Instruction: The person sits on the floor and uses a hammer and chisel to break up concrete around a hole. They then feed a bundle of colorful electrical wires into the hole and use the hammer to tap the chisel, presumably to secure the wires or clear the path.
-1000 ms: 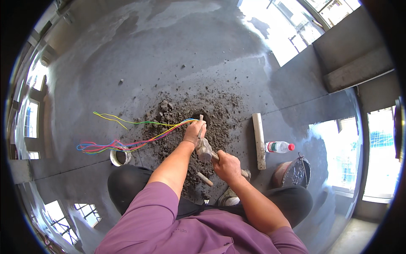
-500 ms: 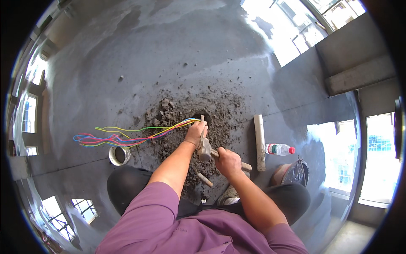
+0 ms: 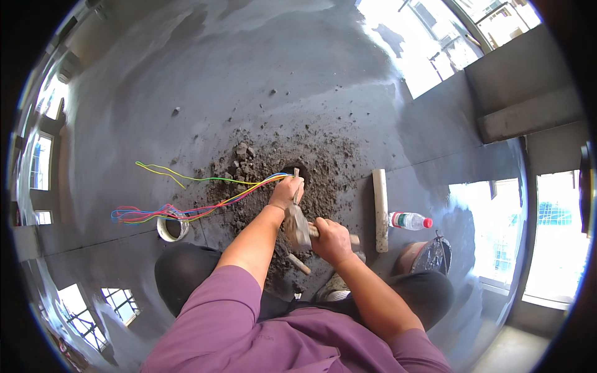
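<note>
My left hand (image 3: 286,192) is closed around a chisel (image 3: 296,173), a narrow rod standing over a dark hole in the floor. Colored wires (image 3: 252,191) in red, yellow, green and blue run leftward from beside this hand. In my right hand (image 3: 332,241) is the wooden handle of a hammer. The hammer's (image 3: 298,229) grey head, a little blurred, hangs just nearer to me than the left hand, apart from it. Broken rubble (image 3: 323,155) surrounds the hole. Close below the hammer lies a short pale stick-like piece (image 3: 299,263).
A whitish pipe (image 3: 380,211) lies at the right, beside a clear bottle with a red cap (image 3: 410,221). A bucket (image 3: 418,258) stands near my right knee. On the left, an open round container (image 3: 172,230) sits under the wire loops. Larger lumps (image 3: 242,151) lie beyond the hole.
The hammer head has come slightly toward me and left. On the left, the wire loops have spread: the green-yellow loop now lies farther from the red and blue ones, which reach over the round container.
</note>
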`<state>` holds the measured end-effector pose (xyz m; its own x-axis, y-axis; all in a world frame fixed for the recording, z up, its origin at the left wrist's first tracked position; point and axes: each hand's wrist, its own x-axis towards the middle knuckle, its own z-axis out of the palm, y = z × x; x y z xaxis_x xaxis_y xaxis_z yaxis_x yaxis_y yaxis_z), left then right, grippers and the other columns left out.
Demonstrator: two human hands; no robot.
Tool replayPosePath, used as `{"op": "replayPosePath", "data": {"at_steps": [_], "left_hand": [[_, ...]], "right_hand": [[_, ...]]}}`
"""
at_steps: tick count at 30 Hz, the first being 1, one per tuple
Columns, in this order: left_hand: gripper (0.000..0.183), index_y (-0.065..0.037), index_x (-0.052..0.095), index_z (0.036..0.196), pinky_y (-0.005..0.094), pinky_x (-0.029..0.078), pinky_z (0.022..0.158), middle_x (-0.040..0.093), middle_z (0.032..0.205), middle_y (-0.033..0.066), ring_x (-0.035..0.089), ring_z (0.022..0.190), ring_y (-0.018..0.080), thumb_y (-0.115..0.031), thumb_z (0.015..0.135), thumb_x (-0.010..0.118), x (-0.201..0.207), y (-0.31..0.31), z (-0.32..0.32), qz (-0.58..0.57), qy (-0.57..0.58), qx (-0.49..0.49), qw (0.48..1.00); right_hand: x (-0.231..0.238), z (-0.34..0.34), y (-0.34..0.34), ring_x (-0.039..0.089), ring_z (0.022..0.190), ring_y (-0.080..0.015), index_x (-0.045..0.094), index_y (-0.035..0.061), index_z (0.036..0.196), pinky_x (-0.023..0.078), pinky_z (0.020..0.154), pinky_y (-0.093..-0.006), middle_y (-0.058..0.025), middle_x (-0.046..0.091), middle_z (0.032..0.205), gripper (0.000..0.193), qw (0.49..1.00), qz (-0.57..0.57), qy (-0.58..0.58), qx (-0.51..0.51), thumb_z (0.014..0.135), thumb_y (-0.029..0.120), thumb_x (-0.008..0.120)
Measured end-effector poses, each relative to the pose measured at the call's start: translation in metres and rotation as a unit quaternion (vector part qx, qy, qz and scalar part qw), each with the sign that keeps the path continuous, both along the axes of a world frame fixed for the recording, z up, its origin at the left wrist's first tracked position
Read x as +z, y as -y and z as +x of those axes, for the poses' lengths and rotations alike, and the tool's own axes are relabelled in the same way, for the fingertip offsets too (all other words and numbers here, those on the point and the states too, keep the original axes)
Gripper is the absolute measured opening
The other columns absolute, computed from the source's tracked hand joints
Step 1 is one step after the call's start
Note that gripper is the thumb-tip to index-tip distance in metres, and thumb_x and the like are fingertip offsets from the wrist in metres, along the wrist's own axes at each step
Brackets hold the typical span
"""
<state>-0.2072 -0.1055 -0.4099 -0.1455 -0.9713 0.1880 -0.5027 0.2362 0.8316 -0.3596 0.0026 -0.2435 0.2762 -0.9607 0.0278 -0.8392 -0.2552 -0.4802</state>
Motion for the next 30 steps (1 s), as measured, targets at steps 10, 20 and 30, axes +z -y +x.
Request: {"op": "replayPosePath", "data": {"at_steps": [10, 20, 30], "left_hand": [[0.011, -0.006, 0.065, 0.093, 0.0493, 0.051, 0.069, 0.063, 0.081, 0.0201, 0.062, 0.077, 0.0421, -0.016, 0.091, 0.059, 0.012, 0.011, 0.007, -0.009, 0.048, -0.035, 0.998], [0.012, -0.007, 0.065, 0.087, 0.0479, 0.05, 0.063, 0.063, 0.075, 0.0204, 0.062, 0.07, 0.0417, -0.018, 0.09, 0.06, 0.0, 0.021, 0.006, 0.041, -0.04, -0.01, 0.998], [0.025, -0.002, 0.064, 0.103, 0.0452, 0.052, 0.069, 0.068, 0.087, 0.0219, 0.066, 0.078, 0.0415, -0.023, 0.091, 0.061, 0.022, 0.02, 0.019, 0.055, 0.028, -0.034, 0.997]], "right_hand": [[-0.004, -0.006, -0.001, 0.067, 0.074, -0.0368, 0.058, 0.0057, 0.083, 0.054, 0.067, -0.048, -0.0177, 0.067, 0.078, 0.022, 0.977, 0.153, -0.113, -0.093, 0.084, 0.027, 0.065], [0.006, 0.011, 0.008, 0.065, 0.069, -0.0376, 0.058, 0.0079, 0.083, 0.052, 0.063, -0.0488, -0.0155, 0.065, 0.072, 0.015, 0.994, 0.08, -0.052, -0.047, 0.082, 0.02, 0.067], [0.009, -0.008, 0.009, 0.067, 0.083, -0.039, 0.064, 0.0057, 0.09, 0.052, 0.075, -0.0508, -0.0188, 0.069, 0.084, 0.028, 0.953, 0.239, -0.113, -0.146, 0.09, 0.034, 0.062]]}}
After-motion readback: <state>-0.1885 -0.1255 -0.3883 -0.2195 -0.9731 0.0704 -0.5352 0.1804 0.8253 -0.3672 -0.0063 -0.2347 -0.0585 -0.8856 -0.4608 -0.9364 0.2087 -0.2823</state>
